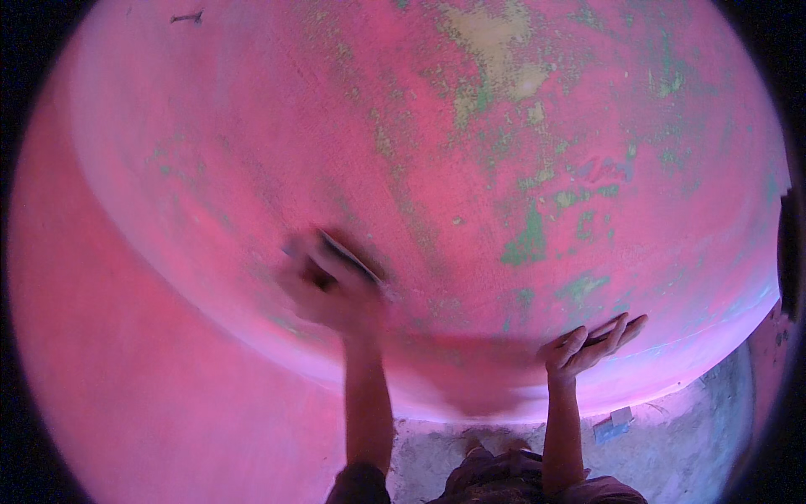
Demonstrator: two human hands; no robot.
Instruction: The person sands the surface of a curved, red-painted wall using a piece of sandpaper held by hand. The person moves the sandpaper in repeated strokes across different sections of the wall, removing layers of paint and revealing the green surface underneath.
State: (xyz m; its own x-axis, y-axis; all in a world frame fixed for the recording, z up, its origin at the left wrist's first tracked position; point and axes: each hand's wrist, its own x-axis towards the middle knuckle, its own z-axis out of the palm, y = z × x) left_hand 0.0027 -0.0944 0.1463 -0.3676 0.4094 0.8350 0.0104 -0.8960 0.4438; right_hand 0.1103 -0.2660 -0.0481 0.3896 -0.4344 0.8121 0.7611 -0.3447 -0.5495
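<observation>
A wall (441, 208) with worn pink paint and green and cream patches fills most of the head view. My left hand (330, 280), blurred by motion, grips a thin flat dark-edged tool, perhaps a scraper or sanding pad, at the wall surface left of centre. The tool (349, 257) sits along the upper right side of the hand; its exact kind cannot be told. My right hand (595, 343) rests against the lower right part of the wall, fingers apart, with no tool visible in it.
A second pink wall (189, 378) adjoins at the left. Below are the grey floor (680, 435) and my feet. Two small flat pieces (612, 429) lie on the floor near the wall's foot. A dark object (790, 252) stands at the right edge.
</observation>
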